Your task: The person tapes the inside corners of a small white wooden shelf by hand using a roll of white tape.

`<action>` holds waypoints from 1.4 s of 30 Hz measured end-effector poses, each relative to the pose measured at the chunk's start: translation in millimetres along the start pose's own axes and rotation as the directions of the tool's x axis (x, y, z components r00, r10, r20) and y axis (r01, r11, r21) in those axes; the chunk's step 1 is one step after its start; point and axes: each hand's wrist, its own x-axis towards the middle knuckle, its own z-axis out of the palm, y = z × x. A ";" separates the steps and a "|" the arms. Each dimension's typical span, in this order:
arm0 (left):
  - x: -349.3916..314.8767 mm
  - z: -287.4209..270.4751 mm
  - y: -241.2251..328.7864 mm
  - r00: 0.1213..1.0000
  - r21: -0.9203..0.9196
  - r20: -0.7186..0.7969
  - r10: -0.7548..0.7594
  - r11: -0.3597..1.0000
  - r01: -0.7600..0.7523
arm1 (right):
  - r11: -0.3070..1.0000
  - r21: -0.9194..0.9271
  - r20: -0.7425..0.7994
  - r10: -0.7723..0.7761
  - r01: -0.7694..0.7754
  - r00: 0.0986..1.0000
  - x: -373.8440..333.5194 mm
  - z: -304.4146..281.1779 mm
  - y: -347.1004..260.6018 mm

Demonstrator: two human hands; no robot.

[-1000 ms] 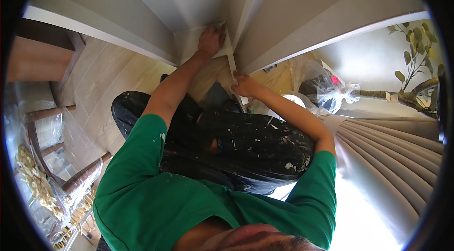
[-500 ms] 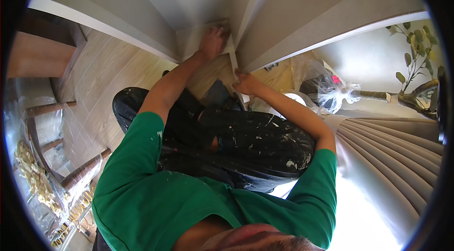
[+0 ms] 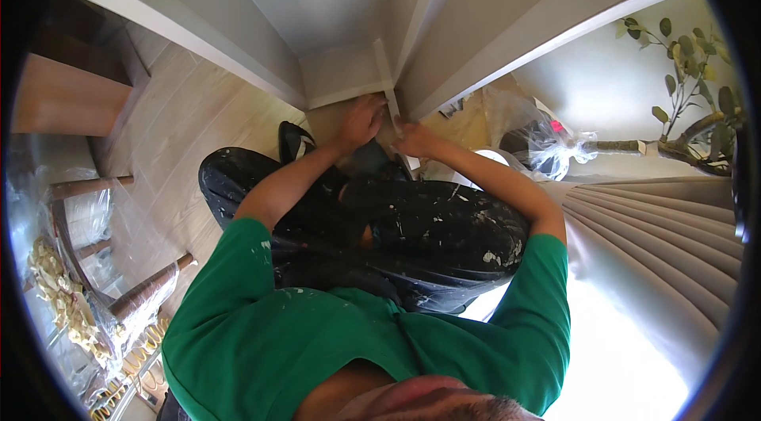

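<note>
Crouching in the corner, you have both hands down at the foot of the narrow white vertical trim strip [image 3: 386,76] where the two pale walls meet. A second ago your left hand [image 3: 363,121] was raised higher on that strip; now it has dropped to the low end, just above the white baseboard [image 3: 341,94], so the work seems to have moved from the upper part of the strip to its bottom. Your right hand [image 3: 414,138] has hardly shifted and sits just beside the left, against the strip's lower end. Your left grip looks curled with the fingers pressed toward the strip, but you cannot tell whether it closes on anything; your right grip is narrow, the fingers bunched at the strip's edge, and whether it pinches something small is hidden. Your black paint-spattered trousers [image 3: 428,231] fill the space below the hands, over the light wood-look floor [image 3: 182,128]. To your right lie a crumpled clear plastic bag [image 3: 539,139], a leafy green plant [image 3: 690,96] and a pleated beige curtain [image 3: 658,239]; to your left stand plastic-wrapped wooden chair legs [image 3: 143,290].
</note>
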 end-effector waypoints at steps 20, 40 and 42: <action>31.7 94.1 -31.9 0.636 -0.897 0.070 -0.769 0.231 0.378 | 0.981 -0.104 -0.212 0.140 -0.165 0.967 23.5 -2.9 -52.6; 44.9 98.0 -51.9 0.658 -0.855 0.035 -0.752 0.318 0.409 | 0.366 0.915 -0.336 0.924 -0.170 0.185 113.1 27.1 -57.2; 48.2 109.0 -46.0 0.632 -0.878 0.102 -0.768 0.229 0.420 | 0.382 0.910 -0.364 0.922 -0.159 0.132 108.2 30.2 -46.9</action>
